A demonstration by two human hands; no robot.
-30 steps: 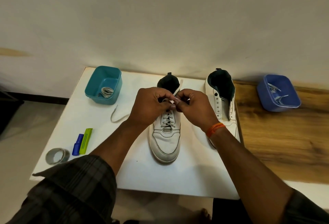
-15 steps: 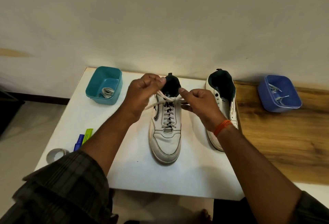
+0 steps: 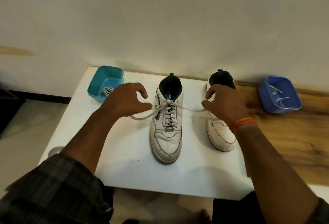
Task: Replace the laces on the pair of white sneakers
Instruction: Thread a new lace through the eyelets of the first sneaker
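The left white sneaker (image 3: 167, 134) stands mid-board, toe toward me, laced up with a pale lace (image 3: 187, 107) crossed at the top eyelets. My left hand (image 3: 126, 101) holds the lace's left end, which loops out under the hand. My right hand (image 3: 225, 103) pinches the right end, stretched taut over the gap between the shoes. The right white sneaker (image 3: 221, 138) stands beside it; my right hand hides its eyelet area.
A teal bin (image 3: 99, 83) holding a coiled lace (image 3: 107, 90) sits at the back left of the white board (image 3: 124, 152). A blue bin (image 3: 267, 99) with loose laces stands on the wooden top (image 3: 284, 134) at right. My left arm partly covers a tape roll (image 3: 54, 150).
My hands have moved apart from the shoe's top, left hand leftward and right hand rightward, drawing the two lace ends out sideways. The view has also shifted slightly.
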